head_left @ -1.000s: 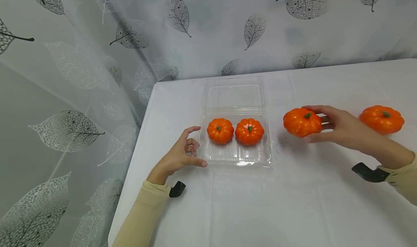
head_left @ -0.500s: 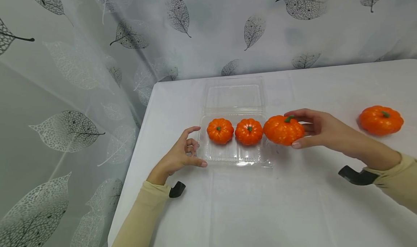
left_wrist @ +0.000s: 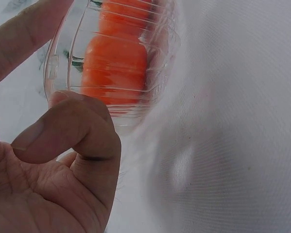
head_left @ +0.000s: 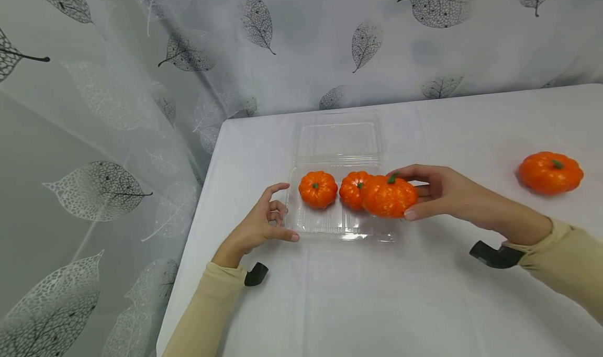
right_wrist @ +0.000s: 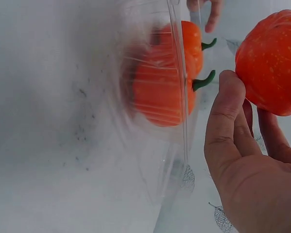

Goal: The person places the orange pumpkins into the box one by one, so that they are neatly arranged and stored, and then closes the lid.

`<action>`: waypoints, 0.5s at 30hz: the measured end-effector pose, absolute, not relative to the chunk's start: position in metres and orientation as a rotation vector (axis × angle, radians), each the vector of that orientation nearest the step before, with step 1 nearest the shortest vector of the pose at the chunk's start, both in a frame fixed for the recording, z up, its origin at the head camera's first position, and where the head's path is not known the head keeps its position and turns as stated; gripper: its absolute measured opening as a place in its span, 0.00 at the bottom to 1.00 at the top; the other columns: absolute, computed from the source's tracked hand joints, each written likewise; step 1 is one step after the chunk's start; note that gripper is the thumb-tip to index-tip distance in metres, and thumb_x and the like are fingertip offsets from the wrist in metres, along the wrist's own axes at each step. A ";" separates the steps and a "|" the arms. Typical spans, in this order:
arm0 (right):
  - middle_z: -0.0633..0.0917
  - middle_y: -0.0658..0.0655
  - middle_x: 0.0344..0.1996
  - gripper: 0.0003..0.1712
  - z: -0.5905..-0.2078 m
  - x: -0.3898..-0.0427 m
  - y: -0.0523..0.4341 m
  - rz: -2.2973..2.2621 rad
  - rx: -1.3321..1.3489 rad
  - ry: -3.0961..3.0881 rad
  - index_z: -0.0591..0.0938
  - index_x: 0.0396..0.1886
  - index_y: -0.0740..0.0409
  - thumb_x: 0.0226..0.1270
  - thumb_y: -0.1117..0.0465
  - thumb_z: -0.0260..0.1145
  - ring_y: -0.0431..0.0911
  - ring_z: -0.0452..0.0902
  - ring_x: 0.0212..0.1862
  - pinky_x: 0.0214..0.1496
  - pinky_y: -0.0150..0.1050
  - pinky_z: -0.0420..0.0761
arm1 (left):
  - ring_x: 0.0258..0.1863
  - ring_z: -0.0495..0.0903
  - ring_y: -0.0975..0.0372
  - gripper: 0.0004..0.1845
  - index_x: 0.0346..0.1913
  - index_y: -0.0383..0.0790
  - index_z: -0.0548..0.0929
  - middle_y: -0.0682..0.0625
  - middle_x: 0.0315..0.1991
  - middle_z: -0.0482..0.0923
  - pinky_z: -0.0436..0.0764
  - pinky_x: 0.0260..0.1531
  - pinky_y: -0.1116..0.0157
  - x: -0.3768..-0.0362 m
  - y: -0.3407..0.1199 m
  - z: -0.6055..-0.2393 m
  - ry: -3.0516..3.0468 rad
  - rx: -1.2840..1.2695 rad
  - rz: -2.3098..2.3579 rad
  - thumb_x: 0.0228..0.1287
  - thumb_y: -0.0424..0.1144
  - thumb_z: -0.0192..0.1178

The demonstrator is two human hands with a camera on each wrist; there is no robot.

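Observation:
In the head view my right hand (head_left: 440, 189) holds an orange toy pumpkin (head_left: 390, 197) with a green stem, thumb at the near side and fingers at the far side. This pumpkin hangs above the right part of a clear plastic clamshell box (head_left: 330, 223) and partly covers a pumpkin (head_left: 350, 189) in the box. Another pumpkin (head_left: 318, 189) sits to its left. The right wrist view shows the held pumpkin (right_wrist: 274, 63) apart from the box rim. My left hand (head_left: 259, 223) is at the box's left side, thumb and forefinger spread, other fingers bent against the wall.
The box's lid (head_left: 339, 137) lies folded back, away from me. One more orange pumpkin (head_left: 550, 173) rests on the white tablecloth (head_left: 377, 299) at the far right. A curtain with a leaf print (head_left: 301, 43) hangs behind and left of the table.
My right hand has carried the pumpkin leftward, from beside the box to above its right part. The left hand, the box and the other pumpkins have stayed in place.

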State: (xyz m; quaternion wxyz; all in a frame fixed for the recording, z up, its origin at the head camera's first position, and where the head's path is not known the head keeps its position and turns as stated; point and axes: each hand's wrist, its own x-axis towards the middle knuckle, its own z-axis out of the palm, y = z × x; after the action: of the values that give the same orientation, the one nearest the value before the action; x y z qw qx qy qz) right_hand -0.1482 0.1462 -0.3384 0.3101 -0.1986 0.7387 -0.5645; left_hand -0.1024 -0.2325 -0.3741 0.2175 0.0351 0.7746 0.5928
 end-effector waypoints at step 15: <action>0.67 0.58 0.60 0.37 -0.346 -0.149 0.108 -1.497 -0.586 1.850 0.65 0.63 0.58 0.55 0.61 0.70 0.51 0.74 0.53 0.47 0.41 0.77 | 0.25 0.65 0.56 0.56 0.67 0.52 0.53 0.37 0.34 0.64 0.66 0.20 0.69 -0.104 -0.232 -0.378 2.152 0.097 1.635 0.35 0.29 0.76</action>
State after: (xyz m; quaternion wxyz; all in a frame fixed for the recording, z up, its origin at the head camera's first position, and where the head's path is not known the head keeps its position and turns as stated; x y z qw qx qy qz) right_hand -0.1490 0.1076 -0.3455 0.3387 -0.2251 0.7102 -0.5747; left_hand -0.1036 -0.2324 -0.3776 0.2168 0.0351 0.7767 0.5903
